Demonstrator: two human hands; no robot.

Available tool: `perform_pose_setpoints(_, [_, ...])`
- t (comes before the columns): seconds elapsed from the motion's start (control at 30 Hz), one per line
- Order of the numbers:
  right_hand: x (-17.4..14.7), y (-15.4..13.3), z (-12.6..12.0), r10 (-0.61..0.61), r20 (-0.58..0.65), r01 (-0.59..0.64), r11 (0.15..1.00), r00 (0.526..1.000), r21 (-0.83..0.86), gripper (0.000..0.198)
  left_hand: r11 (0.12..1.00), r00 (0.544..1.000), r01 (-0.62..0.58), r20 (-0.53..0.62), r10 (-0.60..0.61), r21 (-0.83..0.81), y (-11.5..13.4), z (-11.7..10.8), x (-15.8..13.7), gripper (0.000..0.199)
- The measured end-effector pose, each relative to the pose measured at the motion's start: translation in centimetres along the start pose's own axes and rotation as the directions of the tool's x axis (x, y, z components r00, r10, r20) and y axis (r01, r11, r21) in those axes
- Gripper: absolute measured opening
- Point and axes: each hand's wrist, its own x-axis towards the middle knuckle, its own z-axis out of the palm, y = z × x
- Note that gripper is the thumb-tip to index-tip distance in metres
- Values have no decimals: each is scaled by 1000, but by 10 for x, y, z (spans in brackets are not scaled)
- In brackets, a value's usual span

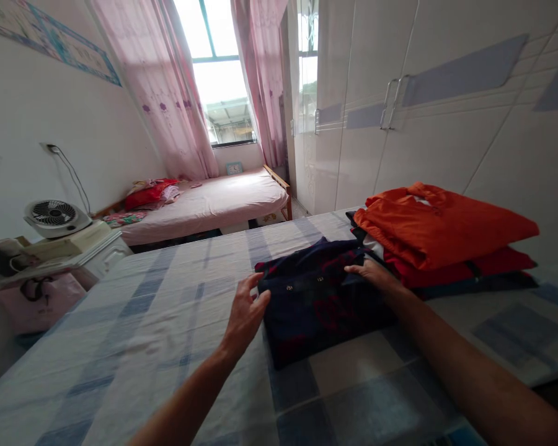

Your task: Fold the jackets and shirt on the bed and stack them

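Observation:
A folded dark navy shirt (316,310) with dark red patches and small buttons lies on the bed in front of me. At its left edge is my left hand (245,313), thumb and fingers apart, the fingertips touching the cloth. My right hand (374,272) is at the upper right part of the shirt, its fingers closed on a fold of the fabric; some of its fingers are hidden. Just beyond the right hand rises a stack of folded clothes, with an orange garment (451,223) on top, a red one (474,266) below and dark cloth underneath.
The bed has a blue-and-white checked sheet (167,334). White wardrobe doors (367,99) stand along the right. A second bed (223,198) with a pink sheet is under the curtained window. At the left, a fan (56,214) sits on a cabinet near a pink bag (41,300).

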Motion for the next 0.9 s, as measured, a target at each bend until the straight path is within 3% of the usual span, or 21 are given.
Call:
perform_pose_setpoints(0.07, [12, -4, -5, -133, -7, 132, 984, 991, -119, 24, 987, 990, 142, 0, -142, -75, -14, -15, -4, 43])
perform_pose_setpoints(0.13, [22, -6, -12, -206, -5, 191, 916, 979, -352, 30, 954, 969, 244, 80, -233, -173, -22, -20, -10, 50])
perform_pose_setpoints(0.2, [24, -6, -19, -194, -40, 137, 809, 980, -571, 37, 906, 944, 328, 142, -299, -268, -25, -20, -15, 57])
perform_pose_setpoints(0.27, [18, -9, -23, -211, -104, 83, 721, 972, -688, 44, 838, 909, 416, 183, -374, -354, -22, -17, -19, 58])
perform_pose_setpoints(0.33, [7, -19, -21, -348, -91, 160, 629, 933, -760, 47, 768, 866, 499, 262, -426, -402, -18, -14, -22, 50])
perform_pose_setpoints(0.43, [-5, -44, 3, -571, 72, 377, 439, 818, -816, 44, 719, 806, 580, 399, -437, -383, -14, -6, -24, 39])
perform_pose_setpoints(0.47, [-6, -53, 15, -597, 146, 449, 398, 789, -800, 43, 721, 801, 584, 410, -437, -372, -13, -2, -25, 39])
perform_pose_setpoints(0.53, [-2, -67, 45, -593, 303, 576, 347, 746, -740, 45, 752, 834, 540, 357, -420, -378, -12, 9, -25, 43])
perform_pose_setpoints(0.6, [6, -77, 75, -536, 469, 681, 308, 701, -665, 51, 795, 886, 458, 282, -369, -397, -12, 20, -23, 49])
perform_pose_setpoints(0.7, [15, -86, 109, -435, 655, 782, 252, 617, -570, 67, 835, 923, 371, 256, -286, -407, -8, 23, -18, 58])
perform_pose_setpoints(0.8, [17, -101, 121, -391, 761, 854, 181, 518, -488, 76, 876, 933, 274, 330, -143, -397, 6, 8, -11, 58])
perform_pose_setpoints(0.9, [14, -125, 111, -426, 801, 903, 109, 420, -416, 73, 938, 904, 159, 427, -13, -307, 31, -17, -7, 57])
